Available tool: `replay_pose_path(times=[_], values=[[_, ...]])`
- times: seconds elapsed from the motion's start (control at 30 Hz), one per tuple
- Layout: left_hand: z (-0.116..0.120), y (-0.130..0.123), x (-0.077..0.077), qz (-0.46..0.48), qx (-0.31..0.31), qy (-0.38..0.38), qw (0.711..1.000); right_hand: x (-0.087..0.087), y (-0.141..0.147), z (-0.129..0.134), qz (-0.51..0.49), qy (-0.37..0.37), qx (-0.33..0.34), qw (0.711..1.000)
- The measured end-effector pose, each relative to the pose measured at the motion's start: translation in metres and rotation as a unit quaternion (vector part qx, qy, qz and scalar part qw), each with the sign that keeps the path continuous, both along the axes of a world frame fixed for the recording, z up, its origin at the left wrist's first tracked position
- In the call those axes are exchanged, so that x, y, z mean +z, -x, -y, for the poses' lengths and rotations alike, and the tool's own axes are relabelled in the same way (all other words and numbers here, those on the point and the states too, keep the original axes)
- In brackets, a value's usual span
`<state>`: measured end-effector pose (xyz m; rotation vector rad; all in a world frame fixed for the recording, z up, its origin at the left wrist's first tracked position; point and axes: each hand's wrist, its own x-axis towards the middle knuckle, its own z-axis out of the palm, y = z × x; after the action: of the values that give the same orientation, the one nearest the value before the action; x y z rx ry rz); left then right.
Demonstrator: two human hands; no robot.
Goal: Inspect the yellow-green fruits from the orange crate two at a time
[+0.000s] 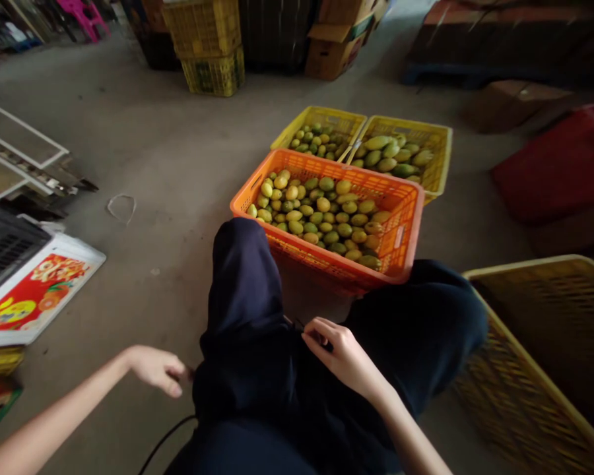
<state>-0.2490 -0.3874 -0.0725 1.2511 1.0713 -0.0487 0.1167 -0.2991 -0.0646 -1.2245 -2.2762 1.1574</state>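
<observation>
My left hand (pixel 157 371) hangs beside my left thigh, its thumb apart from loosely bent fingers, with nothing visible in it. Over my lap is my right hand (pixel 337 348), fingers curled towards the thumb near a thin dark strand; what it pinches, if anything, is unclear. Both hands are apart from the fruit. In front of my knees an orange plastic crate (pixel 400 231) holds many oval yellow-green fruits (pixel 321 204). Behind it stand two yellow crates, the left one (pixel 344 119) with small fruits and the right one (pixel 443 155) with larger, longer green-yellow fruits.
A large yellow crate (pixel 515 349) stands close on my right, with a red container (pixel 559 171) beyond it. To my left are a printed white box (pixel 44 284) and a metal frame (pixel 24 148). Stacked yellow crates (pixel 205 33) and cardboard boxes (pixel 329 56) stand at the back.
</observation>
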Motion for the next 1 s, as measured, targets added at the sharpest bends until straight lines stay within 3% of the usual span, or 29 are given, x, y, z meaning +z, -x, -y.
replay_pose_path(times=[0.1,0.2,0.3,0.4,0.5,0.57,0.67,0.73,0.83,1.0], values=[[-0.057,0.019,0.029,-0.029,-0.092,-0.015,0.995,0.005,-0.013,-0.013,0.012,-0.008,-0.04,0.999],[-0.121,0.014,0.063,-0.038,-0.065,-0.106,0.991,0.017,-0.026,-0.037,0.035,-0.034,-0.066,0.997],[-0.187,-0.015,0.091,-0.044,-0.04,-0.228,0.972,0.036,-0.038,-0.073,0.065,-0.07,-0.081,0.992],[-0.26,-0.059,0.096,-0.09,-0.075,-0.328,0.937,0.055,-0.047,-0.118,0.08,-0.108,-0.097,0.986],[-0.337,-0.112,0.067,-0.126,-0.165,-0.329,0.921,0.064,-0.055,-0.16,0.063,-0.143,-0.128,0.979],[-0.382,-0.147,0.031,-0.228,-0.213,-0.329,0.891,0.058,-0.061,-0.18,0.051,-0.158,-0.164,0.972],[-0.425,-0.19,-0.032,-0.291,-0.206,-0.334,0.872,0.037,-0.071,-0.19,0.115,-0.155,-0.209,0.959],[-0.44,-0.208,-0.068,-0.314,-0.176,-0.349,0.865,0.019,-0.078,-0.187,0.215,-0.135,-0.217,0.943],[-0.453,-0.222,-0.108,-0.322,-0.116,-0.343,0.875,0.002,-0.084,-0.181,0.309,-0.088,-0.193,0.927],[-0.461,-0.237,-0.147,-0.257,0.049,-0.279,0.924,-0.003,-0.089,-0.18,0.333,-0.052,-0.176,0.925]])
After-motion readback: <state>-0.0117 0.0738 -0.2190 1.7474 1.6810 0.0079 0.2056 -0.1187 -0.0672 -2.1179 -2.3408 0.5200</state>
